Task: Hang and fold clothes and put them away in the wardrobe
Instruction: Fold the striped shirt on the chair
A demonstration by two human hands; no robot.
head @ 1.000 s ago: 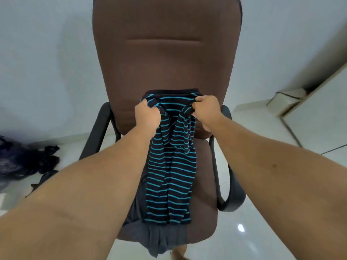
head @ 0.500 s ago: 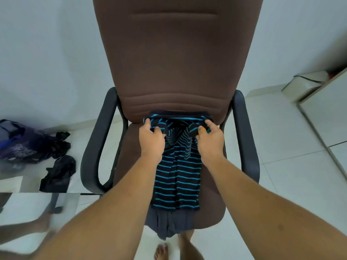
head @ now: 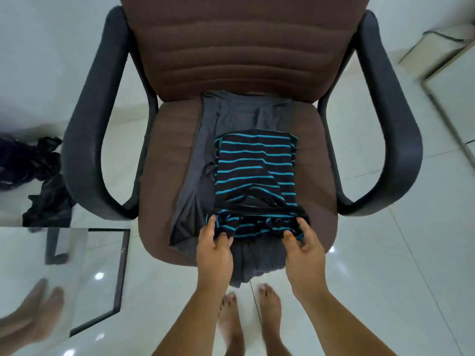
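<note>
Fingers: left hand and right hand each pinch the near bunched edge of the striped shirt.
Hidden: chair top cut off at upper frame; dark heap at left is indistinct.
Shirt: black with teal stripes, folded, centre frame, lying on a grey garment on the seat.
Edges: grey garment overhangs the seat front; armrests flank both sides.

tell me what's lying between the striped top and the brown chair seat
A grey garment lies spread between them: the striped top rests on it, and it covers the chair seat beneath, its near end hanging over the front edge. The head view shows this.
</note>
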